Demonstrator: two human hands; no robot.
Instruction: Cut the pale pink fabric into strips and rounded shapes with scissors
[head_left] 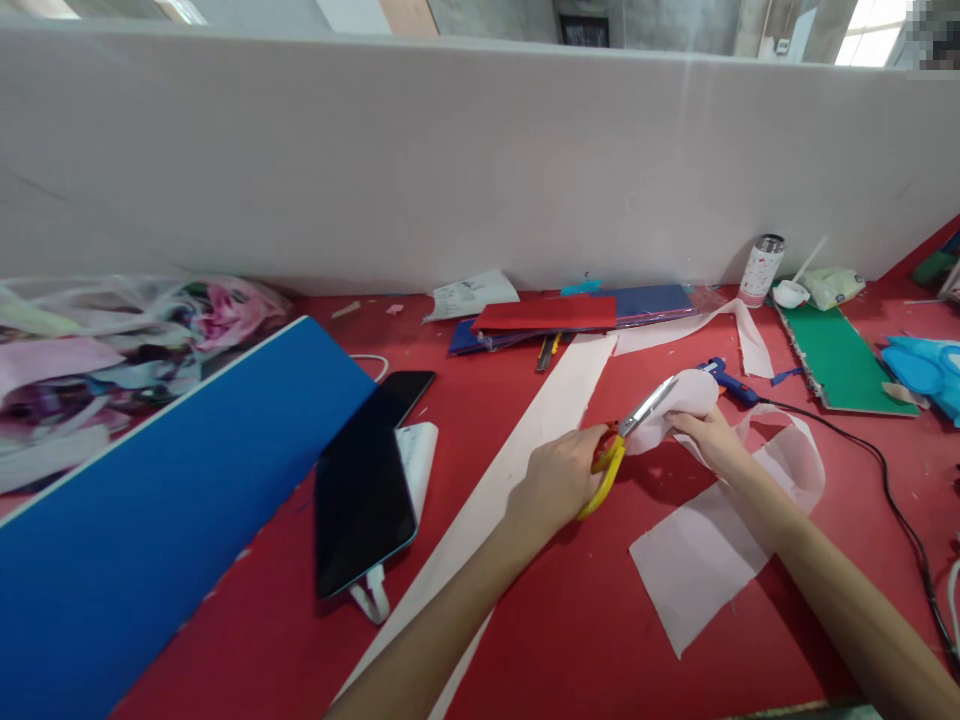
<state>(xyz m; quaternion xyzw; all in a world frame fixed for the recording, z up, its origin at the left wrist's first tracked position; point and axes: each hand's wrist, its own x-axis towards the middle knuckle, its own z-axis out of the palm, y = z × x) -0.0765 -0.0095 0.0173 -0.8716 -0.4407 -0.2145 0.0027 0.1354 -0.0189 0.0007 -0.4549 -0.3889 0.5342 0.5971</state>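
My left hand (556, 474) is closed round the yellow and red handles of a pair of scissors (613, 470), whose blades point up and right. They lie against a curled pale pink piece of fabric (696, 392). The fingers of my right hand (709, 438) pinch this fabric just right of the blades; whether the blades are apart I cannot tell. Under my right forearm, a pale pink strip (694, 565) loops and spreads flat on the red table (555, 620). A long pale strip (517, 470) runs diagonally beneath my left arm.
On the left lie a blue board (187, 500), a black tablet (364, 510) on a white power bank (420, 460), and a bag of fabric (150, 360). A blue glue gun (731, 382), a green board (847, 360) and a bottle (761, 270) stand right. A white partition (450, 150) rises behind.
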